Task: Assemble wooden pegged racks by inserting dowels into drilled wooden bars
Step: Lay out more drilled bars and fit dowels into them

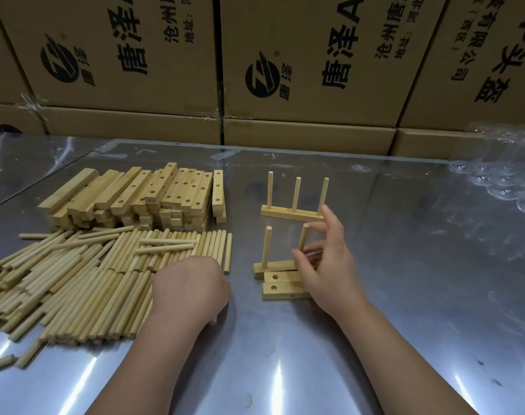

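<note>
A finished rack [293,213] with three upright dowels stands mid-table. In front of it a drilled bar [273,265] carries two upright dowels. My right hand [325,265] pinches the right one, the second dowel [303,239], with a fingertip at its top and the thumb low on it. Two more drilled bars [280,283] lie flat just in front, partly under that hand. My left hand [192,290] rests knuckles-up on the edge of the loose dowel pile [75,283], its fingers curled round a dowel whose end [214,321] shows below it.
A stack of drilled bars [153,196] sits behind the dowel pile at the left. Printed cardboard boxes [300,70] wall off the back of the shiny metal table [285,354]. Clear plastic packaging [506,175] lies at the far right.
</note>
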